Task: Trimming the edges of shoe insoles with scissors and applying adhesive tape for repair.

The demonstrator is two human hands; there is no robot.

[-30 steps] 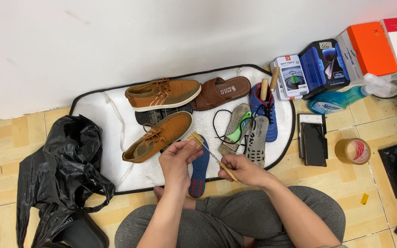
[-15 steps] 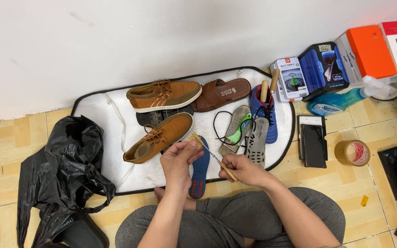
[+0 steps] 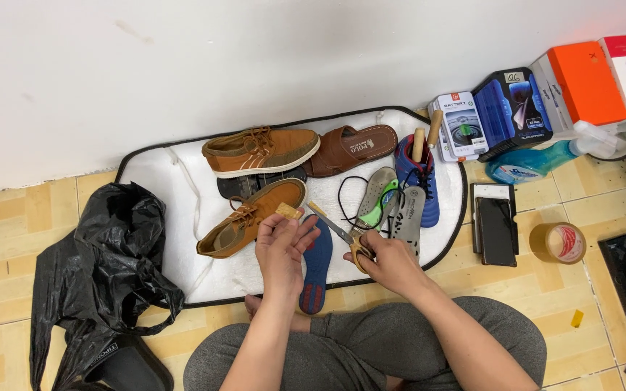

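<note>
the left hand point(image 3: 280, 246) pinches a small tan piece point(image 3: 288, 211) at its fingertips. the right hand point(image 3: 389, 261) is closed on scissors point(image 3: 342, 233), blades pointing toward that piece, above a blue insole point(image 3: 316, 268) on the white mat point(image 3: 182, 210), beside tan shoes point(image 3: 244, 217).

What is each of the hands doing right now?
Left hand: closed, pinching a small tan piece in its fingertips.
Right hand: closed on the handles of scissors, blades pointing toward that piece.

Scissors point(image 3: 342, 235) now lower, blades angled up-left; left hand point(image 3: 280, 246) lifted tan piece point(image 3: 288, 211) slightly toward shoe.
</note>
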